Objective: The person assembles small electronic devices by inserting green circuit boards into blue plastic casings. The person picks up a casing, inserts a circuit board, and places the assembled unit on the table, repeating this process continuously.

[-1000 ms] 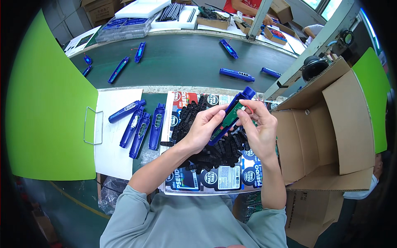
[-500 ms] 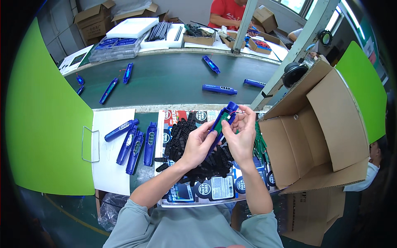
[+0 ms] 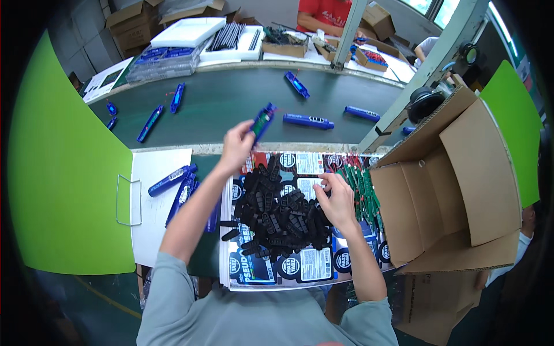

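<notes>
My left hand (image 3: 236, 147) grips a blue plastic casing (image 3: 264, 122) that has a green circuit board inside, and holds it over the near edge of the dark green belt. Loosely curled, the fingers of my right hand (image 3: 337, 199) are apart with nothing visible between them. That hand hovers at the right side of a heap of small black plastic parts (image 3: 283, 222). Just beyond it lie several green circuit boards with red wires (image 3: 365, 190). Blue casings (image 3: 170, 181) rest left of my left forearm, which partly hides them.
The belt (image 3: 225, 104) carries several other blue casings (image 3: 309, 121). At the right stands an open cardboard box (image 3: 427, 207), beside a metal post (image 3: 424, 75). A green panel (image 3: 69, 173) borders the left. Across the belt, a person in red (image 3: 323, 17) sits behind boxes of parts.
My left hand has carried the blue casing forward and left, from above the black parts to the belt's edge. My right hand has let go of it and dropped slightly.
</notes>
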`<state>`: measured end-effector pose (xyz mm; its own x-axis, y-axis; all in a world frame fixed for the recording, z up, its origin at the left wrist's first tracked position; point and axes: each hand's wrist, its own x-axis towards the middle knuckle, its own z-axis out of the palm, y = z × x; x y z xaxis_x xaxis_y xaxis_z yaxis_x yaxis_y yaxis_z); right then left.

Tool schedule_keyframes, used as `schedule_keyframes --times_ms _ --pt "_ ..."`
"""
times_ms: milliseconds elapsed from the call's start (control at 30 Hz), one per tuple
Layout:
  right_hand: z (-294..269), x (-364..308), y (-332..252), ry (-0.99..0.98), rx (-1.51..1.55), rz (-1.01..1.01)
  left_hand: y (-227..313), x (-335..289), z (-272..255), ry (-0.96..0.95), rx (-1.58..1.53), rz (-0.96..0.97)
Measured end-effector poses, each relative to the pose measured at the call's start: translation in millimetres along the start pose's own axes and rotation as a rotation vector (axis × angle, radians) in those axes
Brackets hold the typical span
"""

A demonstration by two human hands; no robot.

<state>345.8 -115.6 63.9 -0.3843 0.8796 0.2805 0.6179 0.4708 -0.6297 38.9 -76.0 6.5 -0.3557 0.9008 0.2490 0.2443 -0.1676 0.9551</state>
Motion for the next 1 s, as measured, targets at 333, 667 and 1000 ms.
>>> schedule_keyframes --times_ms 333,667,1000 --pt "25 23 9 -0.277 -0.048 -0.226 -71 103 -54 0.064 0.808 -0.028" --pt "26 44 0 -0.668 -0.109 -0.23 -84 111 -78 0.205 1.022 0.115" --pt "6 28 5 -0.295 0.167 -0.078 -25 98 94 -0.273 0.792 0.588"
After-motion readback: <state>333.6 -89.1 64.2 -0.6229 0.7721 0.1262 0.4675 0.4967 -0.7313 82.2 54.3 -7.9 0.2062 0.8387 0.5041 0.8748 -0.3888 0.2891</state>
